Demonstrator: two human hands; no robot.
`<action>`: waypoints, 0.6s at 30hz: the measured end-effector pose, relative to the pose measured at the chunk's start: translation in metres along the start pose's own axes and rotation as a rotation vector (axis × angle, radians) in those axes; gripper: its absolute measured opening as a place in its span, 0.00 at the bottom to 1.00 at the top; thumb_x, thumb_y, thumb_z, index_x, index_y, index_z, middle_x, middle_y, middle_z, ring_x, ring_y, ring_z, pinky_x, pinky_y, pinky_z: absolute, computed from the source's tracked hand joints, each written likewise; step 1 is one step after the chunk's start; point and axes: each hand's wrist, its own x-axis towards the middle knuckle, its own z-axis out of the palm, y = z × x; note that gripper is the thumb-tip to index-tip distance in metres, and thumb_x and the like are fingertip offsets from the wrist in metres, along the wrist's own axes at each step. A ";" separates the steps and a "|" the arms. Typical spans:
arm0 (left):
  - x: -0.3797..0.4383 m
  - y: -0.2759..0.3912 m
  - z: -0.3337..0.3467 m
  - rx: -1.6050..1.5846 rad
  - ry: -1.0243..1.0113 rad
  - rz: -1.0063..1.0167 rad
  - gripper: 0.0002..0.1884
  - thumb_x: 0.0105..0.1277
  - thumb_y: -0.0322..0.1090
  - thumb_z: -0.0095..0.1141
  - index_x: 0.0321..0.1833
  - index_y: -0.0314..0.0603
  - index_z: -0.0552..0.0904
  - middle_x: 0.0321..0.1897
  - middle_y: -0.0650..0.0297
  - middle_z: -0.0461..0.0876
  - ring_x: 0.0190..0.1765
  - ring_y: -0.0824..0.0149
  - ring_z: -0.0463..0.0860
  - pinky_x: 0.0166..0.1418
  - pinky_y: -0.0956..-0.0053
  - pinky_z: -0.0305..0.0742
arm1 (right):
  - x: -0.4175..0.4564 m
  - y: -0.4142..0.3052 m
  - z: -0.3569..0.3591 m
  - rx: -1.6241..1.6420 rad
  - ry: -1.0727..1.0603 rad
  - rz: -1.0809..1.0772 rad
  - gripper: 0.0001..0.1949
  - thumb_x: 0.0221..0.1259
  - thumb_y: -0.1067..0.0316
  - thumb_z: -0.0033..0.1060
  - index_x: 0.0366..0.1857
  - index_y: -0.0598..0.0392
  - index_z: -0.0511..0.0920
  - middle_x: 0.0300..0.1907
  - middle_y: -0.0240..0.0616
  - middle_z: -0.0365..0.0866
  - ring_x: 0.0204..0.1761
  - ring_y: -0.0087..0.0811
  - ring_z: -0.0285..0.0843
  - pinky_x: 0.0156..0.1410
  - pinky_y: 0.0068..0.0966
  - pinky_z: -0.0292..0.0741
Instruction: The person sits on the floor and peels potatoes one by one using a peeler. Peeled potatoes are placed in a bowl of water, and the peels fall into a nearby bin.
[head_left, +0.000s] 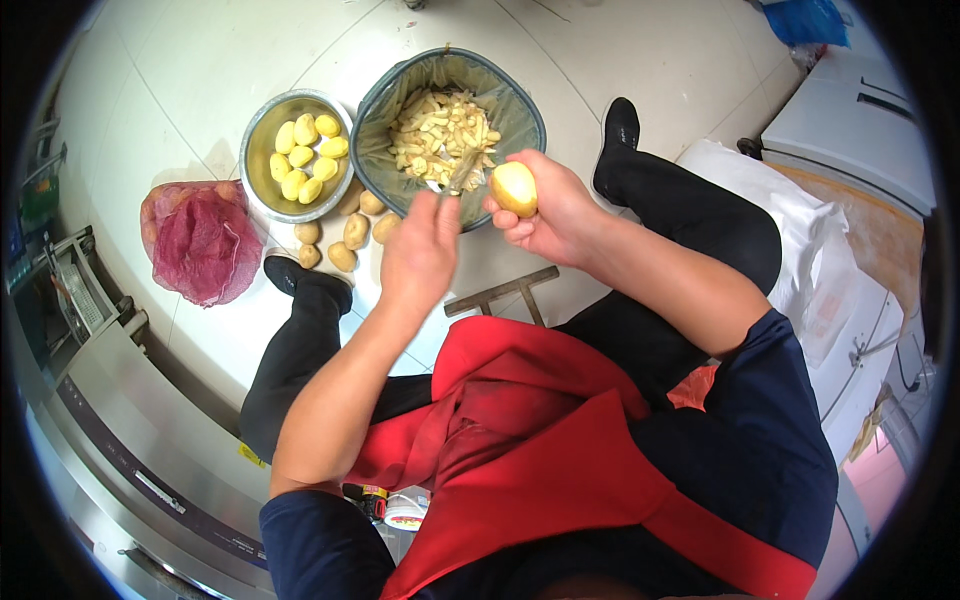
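Note:
My right hand (551, 206) holds a mostly peeled potato (514, 189) at the near right rim of a lined bin (544, 124). My left hand (421, 251) is closed on a motion-blurred peeler (463, 171), whose far end is over the bin, left of the potato. Potato peelings (442, 131) lie inside the bin. Left of it, a metal bowl (251, 176) holds several peeled yellow potatoes (301, 156). Several unpeeled potatoes (355, 231) lie on the floor below the bowl and bin.
A red mesh sack (202, 244) with potatoes sits at left. My shoes (621, 127) flank the work area. A metal frame (502, 292) shows between my legs. Steel equipment (172, 442) stands at lower left, and a white plastic bag (757, 202) and white cabinet (847, 127) at right.

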 end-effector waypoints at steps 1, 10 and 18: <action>0.001 -0.002 -0.002 -0.097 -0.030 -0.075 0.17 0.84 0.46 0.55 0.41 0.39 0.76 0.25 0.51 0.80 0.29 0.49 0.83 0.34 0.57 0.75 | 0.000 -0.002 0.001 -0.016 -0.032 0.017 0.16 0.82 0.50 0.47 0.46 0.54 0.75 0.36 0.43 0.80 0.27 0.30 0.73 0.28 0.23 0.65; -0.014 0.025 -0.011 -0.413 -0.174 -0.077 0.17 0.85 0.45 0.54 0.40 0.38 0.75 0.23 0.57 0.77 0.27 0.61 0.76 0.34 0.63 0.71 | -0.002 0.002 0.003 -0.193 0.033 -0.236 0.18 0.83 0.50 0.50 0.57 0.55 0.78 0.38 0.37 0.81 0.31 0.27 0.76 0.34 0.22 0.70; 0.000 0.004 -0.005 -0.407 -0.140 -0.230 0.20 0.86 0.49 0.51 0.39 0.40 0.76 0.22 0.61 0.76 0.27 0.66 0.73 0.33 0.68 0.69 | -0.004 0.007 0.001 -0.140 -0.018 -0.273 0.15 0.83 0.52 0.50 0.52 0.54 0.76 0.38 0.43 0.83 0.29 0.30 0.75 0.33 0.25 0.69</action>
